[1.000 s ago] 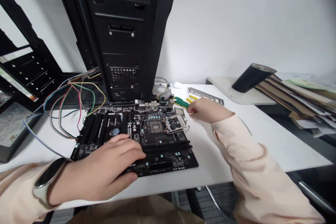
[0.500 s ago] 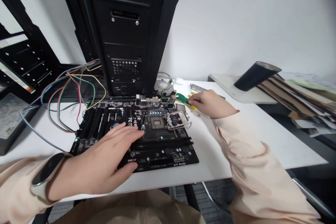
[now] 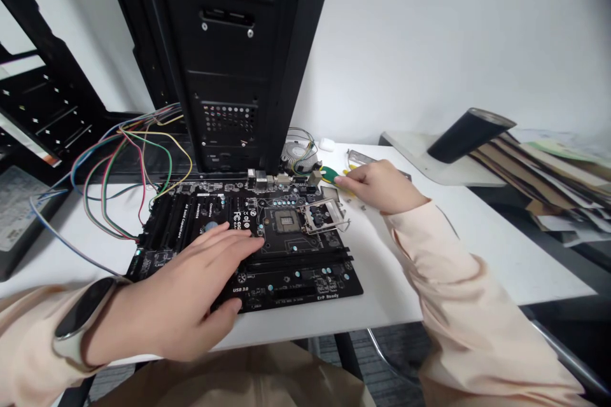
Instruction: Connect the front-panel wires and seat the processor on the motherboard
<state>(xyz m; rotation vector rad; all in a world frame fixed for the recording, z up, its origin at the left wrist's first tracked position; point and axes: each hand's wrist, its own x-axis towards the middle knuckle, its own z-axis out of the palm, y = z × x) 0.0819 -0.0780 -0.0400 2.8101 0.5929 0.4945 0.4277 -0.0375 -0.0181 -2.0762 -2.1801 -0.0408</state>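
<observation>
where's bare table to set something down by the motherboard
Bare table lies right of the motherboard, between the right sleeve and the paper stack. A smaller patch sits left, this side of the wires. Crowded behind the board: case, fan, green-handled tool, right hand.

The black motherboard [image 3: 296,280] lay flat near the white table's [image 3: 477,248] front edge, its CPU socket [image 3: 286,221] uncovered (retention frame [image 3: 324,215] tilted up). The green-and-yellow tool [image 3: 329,174] lay just beyond its far right corner.
</observation>
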